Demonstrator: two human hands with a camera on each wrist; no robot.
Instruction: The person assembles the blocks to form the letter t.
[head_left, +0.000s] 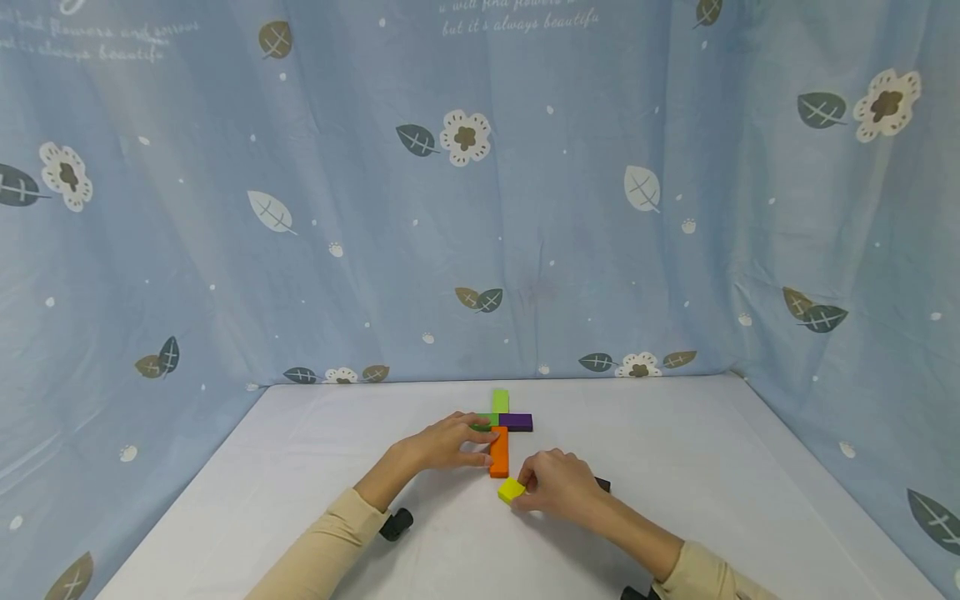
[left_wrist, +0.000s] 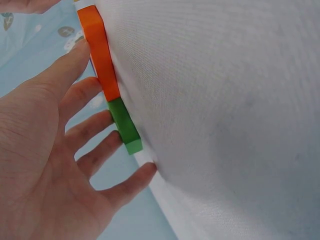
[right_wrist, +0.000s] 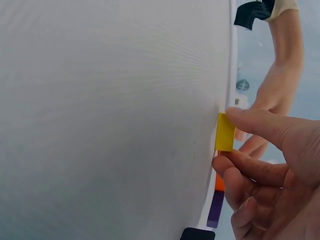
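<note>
My right hand [head_left: 561, 485] pinches a yellow block [head_left: 511, 490] between thumb and fingertips, close to the near end of an orange block [head_left: 498, 454]. The right wrist view shows the yellow block [right_wrist: 225, 132] with the thumb at one end and a finger at the other. Left of the orange block, my left hand [head_left: 450, 443] has its fingers spread, with fingertips right at the sides of the orange and dark green [left_wrist: 125, 126] blocks. At the orange block's far end, the green block and a purple block [head_left: 516, 422] lie crosswise, with a lime block [head_left: 500, 401] beyond them.
All the blocks lie on a white cloth-covered table [head_left: 675, 433]. Partly hidden behind my right hand is a small black object [head_left: 603, 484]. A blue patterned curtain [head_left: 480, 208] hangs along the table's back and sides. A black device [head_left: 397, 525] sits at my left wrist.
</note>
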